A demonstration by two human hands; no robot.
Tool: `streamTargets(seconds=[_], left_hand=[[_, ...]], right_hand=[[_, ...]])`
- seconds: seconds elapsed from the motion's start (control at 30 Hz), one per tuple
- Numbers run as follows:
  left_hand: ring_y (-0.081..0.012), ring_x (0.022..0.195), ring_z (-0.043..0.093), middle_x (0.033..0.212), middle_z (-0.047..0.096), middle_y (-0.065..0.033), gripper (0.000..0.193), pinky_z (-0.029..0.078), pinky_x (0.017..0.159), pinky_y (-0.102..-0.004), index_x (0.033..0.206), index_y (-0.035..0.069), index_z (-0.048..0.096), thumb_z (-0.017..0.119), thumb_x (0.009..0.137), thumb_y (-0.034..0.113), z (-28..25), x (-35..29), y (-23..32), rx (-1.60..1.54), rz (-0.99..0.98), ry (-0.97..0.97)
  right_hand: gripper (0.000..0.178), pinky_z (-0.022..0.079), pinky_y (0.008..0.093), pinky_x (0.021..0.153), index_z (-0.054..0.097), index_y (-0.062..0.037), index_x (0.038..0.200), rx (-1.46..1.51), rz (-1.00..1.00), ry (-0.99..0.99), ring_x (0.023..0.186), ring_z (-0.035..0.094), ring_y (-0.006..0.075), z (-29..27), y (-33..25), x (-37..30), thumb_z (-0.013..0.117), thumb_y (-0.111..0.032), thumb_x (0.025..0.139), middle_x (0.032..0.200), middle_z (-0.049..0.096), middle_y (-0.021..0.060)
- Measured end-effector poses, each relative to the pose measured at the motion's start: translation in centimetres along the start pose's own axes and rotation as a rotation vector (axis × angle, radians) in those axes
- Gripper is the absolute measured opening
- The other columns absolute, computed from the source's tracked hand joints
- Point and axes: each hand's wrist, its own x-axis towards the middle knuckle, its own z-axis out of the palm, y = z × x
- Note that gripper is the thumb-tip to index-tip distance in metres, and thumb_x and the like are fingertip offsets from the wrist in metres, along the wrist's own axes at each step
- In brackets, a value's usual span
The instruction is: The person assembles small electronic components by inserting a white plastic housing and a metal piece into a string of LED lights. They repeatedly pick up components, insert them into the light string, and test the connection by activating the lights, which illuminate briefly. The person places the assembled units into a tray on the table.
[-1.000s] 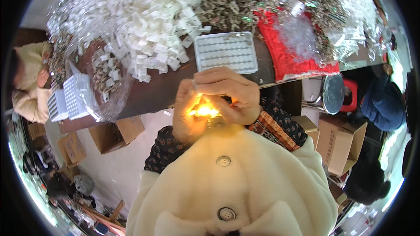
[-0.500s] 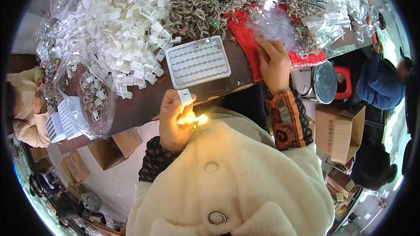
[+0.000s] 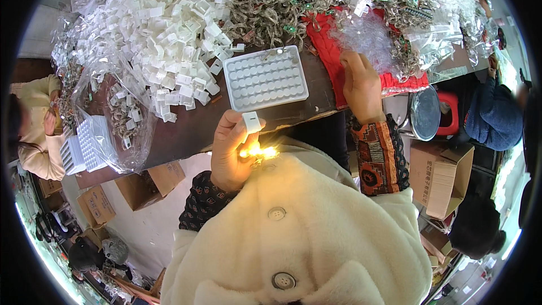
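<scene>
My left hand (image 3: 228,149) pinches a small white plastic case (image 3: 252,122) with a dark slot in its top. Lit yellow string lights (image 3: 258,151) glow just below the case, beside my palm and against the cream coat. Over the red cloth (image 3: 333,62), my right hand (image 3: 364,90) has its fingers bent together, near the heap of small clear plastic pieces (image 3: 367,36). What its fingertips hold, if anything, is too small to make out. Between my hands, at the table edge, lies a white tray (image 3: 271,105) with rows of round white pieces.
A large heap of white cases (image 3: 169,28) covers the table's left, with tangled wire lights (image 3: 271,8) beyond the tray. A clear bag (image 3: 121,118) and stacked trays (image 3: 93,141) lie left. Cardboard boxes (image 3: 432,178) and a red stool (image 3: 447,113) stand right. Co-workers sit on both sides.
The whole view has shifted slightly, so things on the table sit further right. My right fingers have curled in a little. My left hand keeps its hold on the white case.
</scene>
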Motion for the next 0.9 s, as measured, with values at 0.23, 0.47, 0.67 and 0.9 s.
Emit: streamTargets(seconds=[0.23, 0.47, 0.67, 0.9], left_hand=[[-0.0053, 0.055, 0.042, 0.101, 0.071, -0.0132, 0.010, 0.032, 0.048, -0.0194, 0.098, 0.008, 0.057, 0.065, 0.094, 0.011, -0.2, 0.0, -0.1, -0.010, 0.026, -0.004], [-0.0054, 0.055, 0.043, 0.103, 0.070, -0.0142, 0.012, 0.032, 0.048, -0.0190, 0.101, 0.009, 0.058, 0.067, 0.093, 0.013, -0.1, -0.2, 0.1, -0.009, -0.025, -0.016], [-0.0054, 0.056, 0.044, 0.102, 0.070, -0.0153, 0.013, 0.035, 0.047, -0.0193, 0.105, 0.008, 0.058, 0.066, 0.094, 0.010, 0.3, 0.1, -0.2, 0.002, 0.017, -0.028], [-0.0038, 0.064, 0.048, 0.097, 0.070, -0.0095, 0.014, 0.038, 0.055, -0.0193, 0.107, 0.006, 0.062, 0.067, 0.095, 0.011, 1.0, -0.3, -0.2, 0.041, 0.037, -0.033]], right_hand=[[0.015, 0.049, 0.0320, 0.063, 0.069, -0.0040, 0.096, 0.233, 0.202, 0.178, 0.070, 0.062, 0.0202, -1.2, -0.3, 0.0, 0.071, 0.003, 0.083, 0.088, 0.068, 0.0107], [0.015, 0.049, 0.0268, 0.065, 0.073, -0.0043, 0.096, 0.203, 0.207, 0.140, 0.069, 0.061, 0.0143, -1.7, -0.2, 0.7, 0.075, 0.001, 0.082, 0.084, 0.068, 0.0086], [0.027, 0.052, 0.0308, 0.069, 0.074, -0.0056, 0.101, 0.272, 0.003, 0.041, 0.079, 0.066, 0.0241, -2.9, -4.8, 1.0, 0.063, 0.011, 0.082, 0.092, 0.067, 0.0118], [0.045, 0.055, 0.0382, 0.069, 0.064, 0.0008, 0.116, 0.601, -0.349, -0.187, 0.081, 0.065, 0.0310, -0.7, -12.2, -0.5, 0.062, 0.008, 0.071, 0.094, 0.066, 0.0144]])
